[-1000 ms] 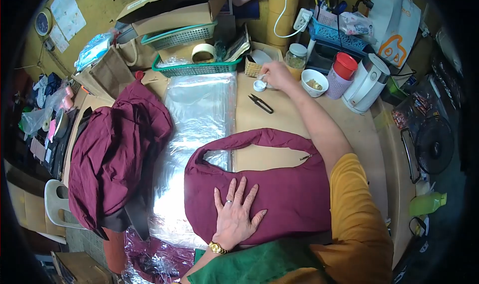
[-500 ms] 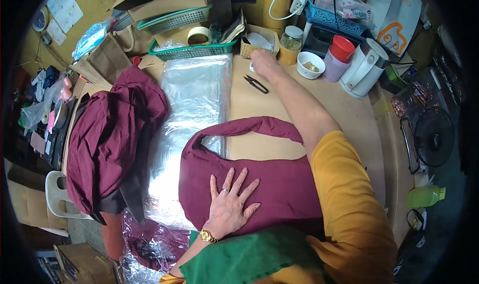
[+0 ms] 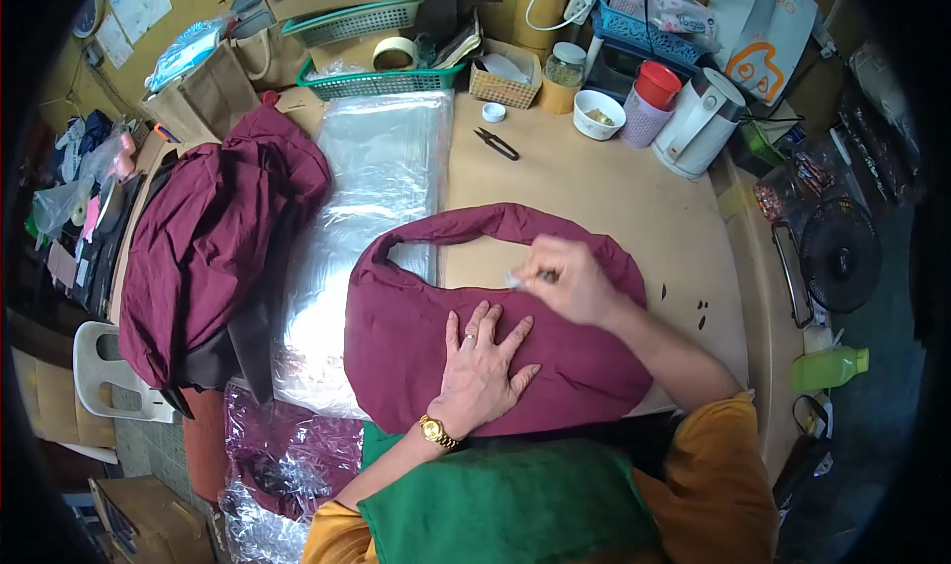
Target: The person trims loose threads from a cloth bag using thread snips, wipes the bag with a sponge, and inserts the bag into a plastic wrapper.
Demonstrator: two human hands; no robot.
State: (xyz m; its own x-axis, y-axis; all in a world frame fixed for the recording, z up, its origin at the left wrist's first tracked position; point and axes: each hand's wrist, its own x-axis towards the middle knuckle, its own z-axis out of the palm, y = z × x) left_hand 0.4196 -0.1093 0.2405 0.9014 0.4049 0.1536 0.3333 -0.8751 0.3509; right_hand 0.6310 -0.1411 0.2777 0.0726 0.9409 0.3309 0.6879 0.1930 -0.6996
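A maroon shoulder bag [image 3: 396, 356] lies flat on the table, its wide strap looped away from me. My left hand [image 3: 483, 371] rests on the bag's body with fingers spread, holding nothing. Over the bag's opening, my right hand [image 3: 575, 279] pinches a small whitish piece [image 3: 514, 279] close to the top edge; its exact kind is too small to make out. Black thread snips [image 3: 496, 144] lie beyond the strap, near a small round white container [image 3: 493, 112].
Clear plastic bags [image 3: 381, 168] lie left of the maroon bag, beside a heap of maroon fabric [image 3: 213, 257]. Along the back stand a green basket [image 3: 381, 84], a wicker basket [image 3: 505, 89], a jar [image 3: 563, 77], a white bowl [image 3: 598, 115] and an electric kettle [image 3: 701, 123].
My right hand has come back from the small white container to the bag, now with a whitish piece in its fingers. My left hand stays spread on the bag.
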